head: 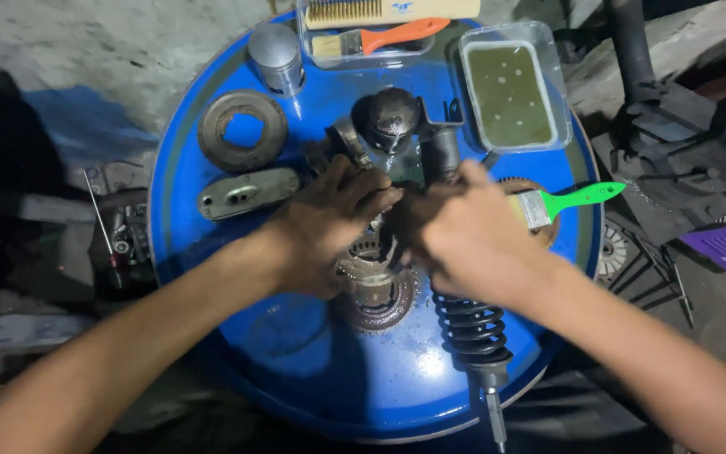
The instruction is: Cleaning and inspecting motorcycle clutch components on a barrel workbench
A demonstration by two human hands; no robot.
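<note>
Two bare hands meet at the centre of the frame over the round blue drum top (296, 370) that serves as the table. The left hand (329, 220) lies fingers-down, its grip curled over a greasy toothed metal gear assembly (376, 290) just below centre; the right hand (464, 235) closes around the upper end of a black coil-spring shock absorber (474, 336), whose rod juts off the lower edge of the drum. How tightly either grip is shut I cannot tell (the fingers overlap and blur).

Risks, as I judge them: the wet, oily surface could let the shock absorber slide off the rim, since its lower end already overhangs; slick fingers could slip onto the gear teeth; a swinging elbow could knock the green-handled paintbrush (569, 200) at right.

Containers: a clear plastic tray (558, 67) at upper right holds murky green-brown liquid, near enough to spill if bumped. Another clear tray (304, 38) at top centre holds an orange-handled paintbrush (380, 38) and a wooden-backed wire brush (388, 10).
</note>
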